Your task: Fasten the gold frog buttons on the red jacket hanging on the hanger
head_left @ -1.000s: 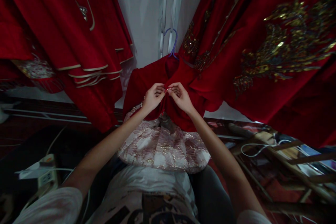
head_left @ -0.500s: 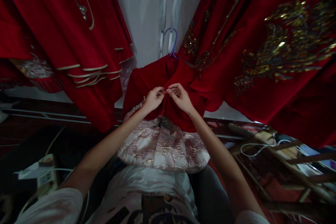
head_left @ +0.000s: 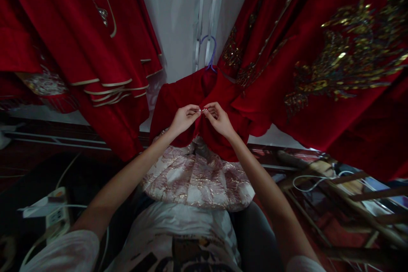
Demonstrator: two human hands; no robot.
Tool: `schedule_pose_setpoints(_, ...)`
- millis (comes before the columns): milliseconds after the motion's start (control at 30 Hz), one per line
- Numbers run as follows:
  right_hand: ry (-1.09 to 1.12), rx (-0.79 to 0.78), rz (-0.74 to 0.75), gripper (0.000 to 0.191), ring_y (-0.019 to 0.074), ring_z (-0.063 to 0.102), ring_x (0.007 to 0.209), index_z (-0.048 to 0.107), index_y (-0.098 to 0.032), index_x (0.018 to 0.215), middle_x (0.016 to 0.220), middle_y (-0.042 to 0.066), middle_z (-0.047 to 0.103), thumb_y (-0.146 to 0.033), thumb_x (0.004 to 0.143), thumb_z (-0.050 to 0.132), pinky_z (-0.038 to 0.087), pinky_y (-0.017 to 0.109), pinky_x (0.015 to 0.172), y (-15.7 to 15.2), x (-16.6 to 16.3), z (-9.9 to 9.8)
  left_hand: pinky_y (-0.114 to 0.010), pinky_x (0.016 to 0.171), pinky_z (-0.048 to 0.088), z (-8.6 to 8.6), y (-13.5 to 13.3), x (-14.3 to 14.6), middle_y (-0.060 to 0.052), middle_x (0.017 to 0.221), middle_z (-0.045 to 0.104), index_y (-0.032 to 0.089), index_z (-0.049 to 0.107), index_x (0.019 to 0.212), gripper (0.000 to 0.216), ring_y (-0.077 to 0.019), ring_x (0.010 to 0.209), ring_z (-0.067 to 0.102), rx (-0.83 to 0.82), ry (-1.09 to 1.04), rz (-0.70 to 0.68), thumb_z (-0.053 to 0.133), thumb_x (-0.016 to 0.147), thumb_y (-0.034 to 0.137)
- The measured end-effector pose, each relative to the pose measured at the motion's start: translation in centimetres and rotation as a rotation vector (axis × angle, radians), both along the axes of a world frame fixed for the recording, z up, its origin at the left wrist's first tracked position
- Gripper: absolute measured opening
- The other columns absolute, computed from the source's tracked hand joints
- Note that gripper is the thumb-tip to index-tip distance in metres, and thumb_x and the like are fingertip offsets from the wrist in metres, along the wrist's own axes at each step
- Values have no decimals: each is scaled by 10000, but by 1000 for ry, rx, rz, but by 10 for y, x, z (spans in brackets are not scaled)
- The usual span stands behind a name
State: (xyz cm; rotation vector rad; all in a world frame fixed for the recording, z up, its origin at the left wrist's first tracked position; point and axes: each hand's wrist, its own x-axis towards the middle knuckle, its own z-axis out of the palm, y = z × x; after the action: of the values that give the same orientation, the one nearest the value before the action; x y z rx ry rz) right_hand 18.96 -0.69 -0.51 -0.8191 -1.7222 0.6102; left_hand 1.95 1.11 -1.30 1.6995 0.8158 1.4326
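A small red velvet jacket (head_left: pixel 178 97) hangs in front of me on a purple hanger (head_left: pixel 208 53). My left hand (head_left: pixel 183 118) and my right hand (head_left: pixel 219 120) meet at the jacket's front opening. Both pinch the two fabric edges together around a small fastening that is too small to make out. Below the jacket hangs a pale pink and gold brocade skirt (head_left: pixel 197 178), resting against my lap.
Red embroidered garments hang at left (head_left: pixel 95 51) and right (head_left: pixel 318 63), with a white wall (head_left: pixel 178 8) between them. A white power strip with cables (head_left: pixel 55 214) lies at lower left. Wooden bars, a white cable (head_left: pixel 310 180) and clutter fill the lower right.
Both hands stay at the jacket's front opening, with only small finger movements. The view has shifted very slightly.
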Motion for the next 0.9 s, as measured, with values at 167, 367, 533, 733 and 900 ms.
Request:
schedule_pose_setpoints(167, 11, 4, -1, 225, 130, 594, 783, 535, -230, 984, 907, 21, 620, -417, 866, 578, 501, 278, 728, -3, 1, 2, -236, 676, 546, 3, -1, 1, -68, 888, 712, 134, 690, 897, 240, -125, 715, 654, 79, 62, 64, 682, 747, 320)
schedule_pose_setpoints(367, -33, 31, -47, 210, 135, 598, 743, 537, -222, 951, 845, 19, 623, -410, 867, 578, 496, 277, 689, -6, -1, 7, -234, 670, 555, 3, -4, 1, -78, 905, 698, 136, 697, 890, 276, -132, 739, 661, 107, 77, 64, 695, 752, 374)
schedule_pose_setpoints(533, 1, 4, -92, 224, 140, 613, 748, 537, -221, 964, 866, 28, 641, -420, 868, 576, 511, 286, 700, -6, -4, 4, -235, 660, 564, 1, -6, 0, -80, 913, 705, 143, 715, 889, 268, -134, 734, 668, 134, 108, 110, 710, 744, 368)
schedule_pose_setpoints(733, 0, 13, -93, 224, 138, 615, 749, 544, -217, 959, 871, 30, 643, -416, 865, 583, 512, 286, 697, -5, -5, 1, -255, 674, 576, 1, -8, 2, -93, 908, 722, 135, 731, 889, 274, -150, 730, 685, 91, 61, 133, 700, 746, 366)
schedule_pose_setpoints(900, -1, 10, -87, 270, 137, 614, 731, 526, -225, 953, 847, 21, 640, -431, 820, 638, 511, 280, 674, -6, -4, 1, -244, 665, 575, 2, -10, 3, -84, 889, 712, 129, 728, 886, 240, -134, 711, 673, 104, 75, 127, 707, 719, 301)
